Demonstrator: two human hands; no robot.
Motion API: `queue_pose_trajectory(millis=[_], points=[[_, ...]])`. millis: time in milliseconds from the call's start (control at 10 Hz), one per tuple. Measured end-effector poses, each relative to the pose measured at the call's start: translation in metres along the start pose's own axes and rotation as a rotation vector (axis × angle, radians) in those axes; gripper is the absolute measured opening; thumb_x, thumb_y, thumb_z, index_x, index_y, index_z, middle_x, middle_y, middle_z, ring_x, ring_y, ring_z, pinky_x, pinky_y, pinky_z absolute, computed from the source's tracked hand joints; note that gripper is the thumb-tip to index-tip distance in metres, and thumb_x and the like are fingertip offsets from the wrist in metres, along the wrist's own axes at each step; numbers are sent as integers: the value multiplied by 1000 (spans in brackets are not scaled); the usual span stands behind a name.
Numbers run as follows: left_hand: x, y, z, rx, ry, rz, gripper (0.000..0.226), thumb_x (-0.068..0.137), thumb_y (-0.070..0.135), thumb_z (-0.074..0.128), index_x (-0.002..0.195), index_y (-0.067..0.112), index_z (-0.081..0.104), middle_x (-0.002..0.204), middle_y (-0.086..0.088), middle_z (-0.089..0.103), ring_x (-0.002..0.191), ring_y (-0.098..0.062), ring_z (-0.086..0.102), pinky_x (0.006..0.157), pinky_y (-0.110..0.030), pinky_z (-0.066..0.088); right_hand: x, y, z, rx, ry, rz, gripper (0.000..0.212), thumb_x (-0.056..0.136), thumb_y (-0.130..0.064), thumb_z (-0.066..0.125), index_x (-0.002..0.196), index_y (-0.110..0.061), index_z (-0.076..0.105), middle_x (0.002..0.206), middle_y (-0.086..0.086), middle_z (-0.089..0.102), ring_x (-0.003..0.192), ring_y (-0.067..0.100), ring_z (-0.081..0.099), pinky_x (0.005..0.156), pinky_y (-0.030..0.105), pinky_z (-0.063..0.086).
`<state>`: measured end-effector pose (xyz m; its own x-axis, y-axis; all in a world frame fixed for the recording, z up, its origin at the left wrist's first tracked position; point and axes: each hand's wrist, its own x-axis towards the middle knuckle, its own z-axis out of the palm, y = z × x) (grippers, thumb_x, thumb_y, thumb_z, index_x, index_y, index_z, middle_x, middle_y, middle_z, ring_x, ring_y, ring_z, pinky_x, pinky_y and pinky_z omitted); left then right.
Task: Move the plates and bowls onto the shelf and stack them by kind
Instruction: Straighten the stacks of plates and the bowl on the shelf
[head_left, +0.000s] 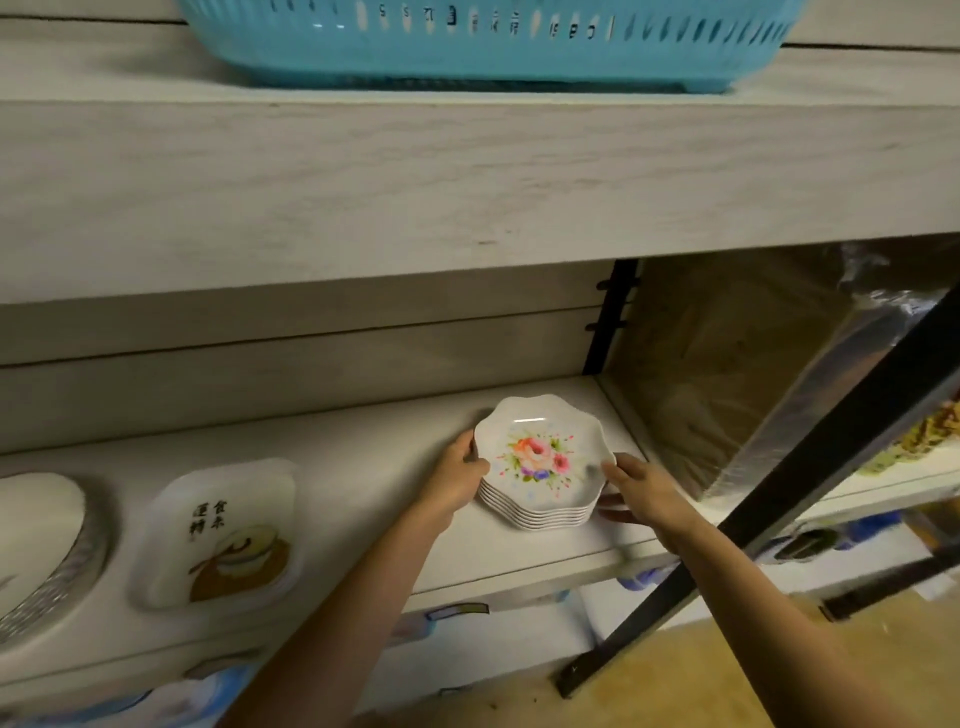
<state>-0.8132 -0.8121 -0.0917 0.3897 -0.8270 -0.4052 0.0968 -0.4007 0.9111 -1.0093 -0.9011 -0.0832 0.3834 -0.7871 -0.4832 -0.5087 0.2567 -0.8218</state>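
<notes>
A pale wood-grain shelf (363, 467) fills most of the view, and its lower board carries the dishes. Above it a thick upper board (467, 182) of the same finish spans the full width. A turquoise slotted basket (493, 47) stands on top of that board, cut off by the top edge.

To the right, behind the shelf's end, is a large brown box wrapped in clear film (727, 374). A black metal post (779, 530) slants across in front of it, down to the yellowish floor (701, 686).

At the far left of the lower board is a pile of round white plates (41, 535) with a silvery rim, partly out of frame. Just beside it on the right lies a square white dish (218, 535) printed with dark characters and a brown pot design.

Well apart from these, near the right end of the board, is the stack of floral plates (540, 462). They are white with scalloped rims, and the top 1 shows pink, orange and purple flowers. The stack looks set down on the board, though contact under the bottom plate cannot be told for sure.

2 bare hands flank it. The left hand (457, 478) clasps the stack's left rim with its fingers curled against the edge. The right hand (641, 493) holds the right rim, fingers at the top plate's edge and thumb low by the base.
</notes>
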Motion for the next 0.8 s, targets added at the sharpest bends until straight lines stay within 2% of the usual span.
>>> queue_pose_trajectory(millis=[100, 200, 400, 500, 600, 700, 800], points=[[-11, -9, -26, 3, 76, -17, 58, 82, -11, 38, 134, 13, 44, 127, -9, 58, 116, -29, 56, 101, -51, 46, 0, -8, 27, -68, -31, -51, 35, 99, -27, 37, 128, -10, 48, 108, 7, 58, 95, 25, 62, 74, 27, 55], [-24, -18, -49, 30, 135, -37, 58, 83, -7, 41, 135, 17, 44, 128, -9, 59, 114, -28, 58, 98, -53, 47, 0, -15, 52, -124, -66, -96, 34, 99, -27, 37, 126, -10, 49, 108, 6, 58, 94, 25, 62, 80, 32, 53], [-49, -33, -74, 20, 219, -49, 56, 85, -4, 43, 137, 18, 43, 125, -6, 59, 112, -27, 58, 97, -54, 48, -6, -19, 81, -173, -134, -127, 33, 99, -26, 38, 126, -10, 50, 106, 5, 59, 91, 22, 61, 63, 18, 51], [-57, -36, -78, 40, 234, -52, 54, 86, -2, 43, 135, 20, 43, 120, -3, 59, 111, -25, 58, 96, -53, 49, -9, -16, 89, -181, -137, -144, 34, 99, -27, 38, 126, -10, 50, 106, 7, 60, 92, 24, 62, 66, 21, 53], [-63, -35, -81, 70, 233, -48, 50, 88, 1, 44, 135, 19, 44, 121, -3, 59, 112, -24, 57, 98, -50, 48, -15, -17, 91, -212, -154, -147, 35, 99, -29, 38, 126, -10, 50, 113, 9, 62, 93, 23, 62, 76, 28, 53], [-71, -31, -85, 166, 253, 24, 40, 92, 9, 45, 133, 13, 46, 130, -3, 57, 115, -18, 54, 95, -32, 46, -19, -17, 93, -329, -151, -182, 40, 98, -35, 37, 130, -12, 46, 131, 12, 56, 107, 25, 58, 92, 37, 50], [-86, -27, -98, 277, 313, 126, 40, 95, 16, 45, 134, 9, 44, 130, 1, 53, 119, -15, 51, 91, -23, 38, -25, -20, 92, -464, -38, -265, 52, 98, -37, 36, 143, -12, 32, 149, 10, 37, 132, 28, 42, 110, 42, 34]])
